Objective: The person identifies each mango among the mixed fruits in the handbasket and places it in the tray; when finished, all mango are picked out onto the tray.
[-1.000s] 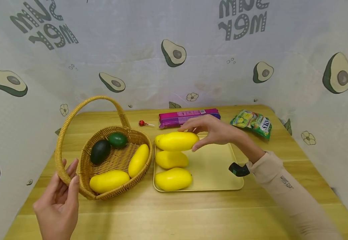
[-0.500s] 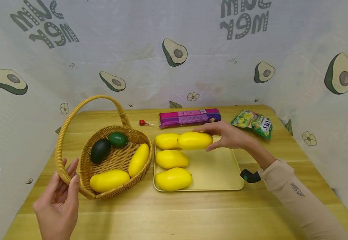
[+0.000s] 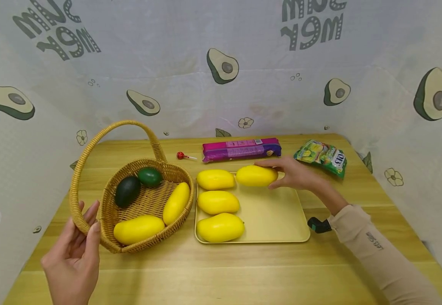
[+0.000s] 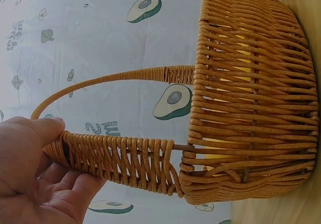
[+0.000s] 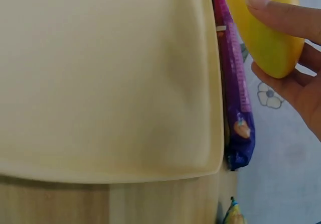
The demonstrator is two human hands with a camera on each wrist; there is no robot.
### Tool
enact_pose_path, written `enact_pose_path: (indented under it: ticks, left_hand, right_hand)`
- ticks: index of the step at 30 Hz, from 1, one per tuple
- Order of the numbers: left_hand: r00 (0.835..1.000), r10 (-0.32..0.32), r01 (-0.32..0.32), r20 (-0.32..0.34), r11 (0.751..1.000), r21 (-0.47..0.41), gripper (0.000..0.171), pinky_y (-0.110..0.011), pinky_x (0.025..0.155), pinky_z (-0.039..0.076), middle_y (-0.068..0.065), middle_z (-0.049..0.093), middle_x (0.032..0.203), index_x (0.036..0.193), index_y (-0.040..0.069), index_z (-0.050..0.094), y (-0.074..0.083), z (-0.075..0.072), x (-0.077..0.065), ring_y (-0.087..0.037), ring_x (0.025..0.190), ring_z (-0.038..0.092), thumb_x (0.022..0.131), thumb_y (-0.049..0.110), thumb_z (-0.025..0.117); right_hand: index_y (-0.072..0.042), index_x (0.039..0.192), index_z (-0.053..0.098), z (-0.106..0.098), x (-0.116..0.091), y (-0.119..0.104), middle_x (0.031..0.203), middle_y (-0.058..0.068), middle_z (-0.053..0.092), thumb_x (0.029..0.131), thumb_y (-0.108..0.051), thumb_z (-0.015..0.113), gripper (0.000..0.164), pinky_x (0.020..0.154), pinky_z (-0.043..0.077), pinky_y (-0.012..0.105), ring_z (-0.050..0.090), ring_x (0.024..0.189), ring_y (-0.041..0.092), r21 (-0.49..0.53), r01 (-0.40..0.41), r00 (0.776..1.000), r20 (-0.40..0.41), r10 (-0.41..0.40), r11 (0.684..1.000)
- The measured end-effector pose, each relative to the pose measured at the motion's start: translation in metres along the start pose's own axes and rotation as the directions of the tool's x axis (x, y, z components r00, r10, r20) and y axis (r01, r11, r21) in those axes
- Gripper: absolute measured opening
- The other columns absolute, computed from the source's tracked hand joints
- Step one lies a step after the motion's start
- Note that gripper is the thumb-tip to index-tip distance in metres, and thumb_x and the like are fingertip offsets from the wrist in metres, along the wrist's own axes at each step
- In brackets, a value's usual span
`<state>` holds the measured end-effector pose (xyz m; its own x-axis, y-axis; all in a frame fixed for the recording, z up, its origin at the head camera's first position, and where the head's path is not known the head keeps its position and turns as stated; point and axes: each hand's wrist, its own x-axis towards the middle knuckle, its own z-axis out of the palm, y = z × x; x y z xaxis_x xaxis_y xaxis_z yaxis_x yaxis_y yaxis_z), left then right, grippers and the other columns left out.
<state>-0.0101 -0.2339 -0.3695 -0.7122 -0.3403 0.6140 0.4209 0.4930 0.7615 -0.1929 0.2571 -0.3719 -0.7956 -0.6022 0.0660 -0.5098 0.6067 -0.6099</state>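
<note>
My right hand (image 3: 295,173) grips a yellow mango (image 3: 256,176) (image 5: 261,28) at the far right part of the pale yellow tray (image 3: 274,216) (image 5: 100,83), low over or on its surface. Three more mangoes (image 3: 216,179) lie in a column on the tray's left side. My left hand (image 3: 77,250) (image 4: 35,179) holds the base of the wicker basket's handle (image 3: 76,212) (image 4: 115,158). The basket (image 3: 144,203) (image 4: 251,93) holds two yellow mangoes (image 3: 176,202) and two dark green avocados (image 3: 127,191).
Behind the tray lie a purple snack pack (image 3: 241,149) (image 5: 233,108), a red lollipop (image 3: 182,156) and a green candy bag (image 3: 321,156). An avocado-print cloth (image 3: 221,67) walls the wooden table (image 3: 221,271) on three sides.
My right hand carried the mango rightward from above the tray's far-left mango to the far right part of the tray and lowered it. The left hand and basket stayed put.
</note>
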Motion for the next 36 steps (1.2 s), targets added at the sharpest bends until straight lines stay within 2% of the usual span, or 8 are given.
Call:
enact_pose_path:
  ticks: [6, 13, 27, 36]
  left_hand:
    - [1.000, 0.006, -0.006, 0.001, 1.000, -0.012, 0.054, -0.016, 0.095, 0.058, -0.012, 0.075, 0.134, 0.149, 0.000, 0.062, 0.001, 0.000, 0.000, -0.008, 0.119, 0.074, 0.098, -0.017, 0.065]
    - [1.000, -0.002, 0.002, 0.009, 1.000, -0.005, 0.055, -0.017, 0.096, 0.058, -0.015, 0.074, 0.134, 0.150, 0.002, 0.061, 0.001, 0.000, 0.000, -0.008, 0.119, 0.074, 0.099, -0.016, 0.065]
    - [1.000, -0.003, 0.003, -0.007, 1.000, 0.001, 0.054, -0.015, 0.093, 0.058, -0.007, 0.076, 0.133, 0.148, 0.000, 0.063, -0.001, 0.001, 0.000, -0.005, 0.117, 0.074, 0.097, -0.017, 0.068]
    - [1.000, -0.011, 0.011, -0.004, 1.000, 0.001, 0.054, -0.016, 0.094, 0.058, -0.011, 0.075, 0.134, 0.149, 0.004, 0.062, 0.001, 0.000, 0.001, -0.007, 0.118, 0.074, 0.098, -0.015, 0.066]
  right_hand:
    - [0.000, 0.150, 0.062, 0.008, 0.001, 0.012, 0.145, 0.023, 0.067, 0.085, 0.000, 0.091, 0.071, 0.111, 0.053, 0.063, 0.064, 0.129, 0.043, -0.088, 0.013, 1.000, -0.019, -0.014, 0.996]
    - [0.001, 0.149, 0.063, 0.011, 0.002, 0.019, 0.145, 0.023, 0.067, 0.084, 0.002, 0.091, 0.072, 0.115, 0.050, 0.065, 0.063, 0.131, 0.045, -0.089, -0.017, 1.000, -0.026, 0.015, 0.996]
    - [0.003, 0.146, 0.065, 0.012, 0.003, 0.027, 0.143, 0.025, 0.067, 0.081, 0.001, 0.093, 0.070, 0.116, 0.047, 0.067, 0.062, 0.132, 0.048, -0.102, -0.018, 0.999, -0.052, 0.012, 0.995]
    - [0.005, 0.150, 0.060, 0.013, 0.003, 0.031, 0.147, 0.027, 0.064, 0.082, 0.001, 0.093, 0.075, 0.117, 0.046, 0.067, 0.059, 0.134, 0.049, -0.109, -0.048, 0.998, -0.036, 0.044, 0.993]
